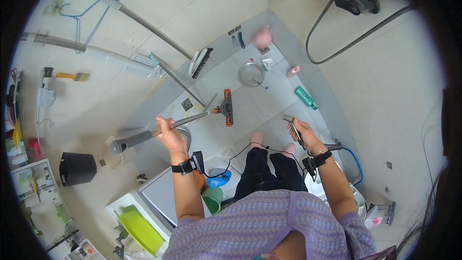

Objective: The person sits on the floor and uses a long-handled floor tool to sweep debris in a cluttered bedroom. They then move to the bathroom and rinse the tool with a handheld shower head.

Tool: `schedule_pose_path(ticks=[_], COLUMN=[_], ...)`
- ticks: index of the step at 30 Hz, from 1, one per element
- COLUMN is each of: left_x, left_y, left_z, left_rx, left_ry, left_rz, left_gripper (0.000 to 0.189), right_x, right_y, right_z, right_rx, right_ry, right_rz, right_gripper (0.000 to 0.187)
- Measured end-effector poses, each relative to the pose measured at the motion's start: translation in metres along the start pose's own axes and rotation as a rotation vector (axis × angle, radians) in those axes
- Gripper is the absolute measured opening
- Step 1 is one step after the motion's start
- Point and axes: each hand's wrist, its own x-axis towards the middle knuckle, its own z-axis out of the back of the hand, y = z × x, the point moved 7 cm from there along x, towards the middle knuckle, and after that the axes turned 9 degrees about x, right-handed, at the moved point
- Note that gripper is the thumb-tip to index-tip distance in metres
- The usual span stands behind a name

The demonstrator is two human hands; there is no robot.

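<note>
My left hand grips the metal pole of a floor brush or squeegee, just past its grey handle. The tool's black-and-orange head is over the tiled floor, ahead and left of my feet; contact with the tiles is hard to tell. In my right hand is a metal handheld sprayer, its nozzle pointing forward. A dark coiled hose lies behind that wrist and meets a blue hose. No water jet is visible.
A round transparent lid or basin, a green bottle, a pink bottle and a pink bowl lie ahead. Against the left wall stand a long-handled scrub brush and a thin pole. A floor drain is nearby.
</note>
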Motion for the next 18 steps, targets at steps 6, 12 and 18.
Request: schedule_pose_path(ticks=[6, 12, 18], left_x=[-0.071, -0.147, -0.19], left_y=[0.025, 0.054, 0.05], left_z=[0.009, 0.022, 0.015], left_rx=[0.399, 0.556, 0.565], left_ry=[0.443, 0.665, 0.759], left_rz=[0.012, -0.119, -0.206], left_gripper=[0.037, 0.035, 0.037], right_x=[0.002, 0.005, 0.011], right_y=[-0.009, -0.006, 0.001], right_z=[0.009, 0.018, 0.018], right_rx=[-0.028, -0.108, -0.086], right_ry=[0.007, -0.035, -0.053], right_rz=[0.026, 0.055, 0.065], right_gripper=[0.043, 0.042, 0.043])
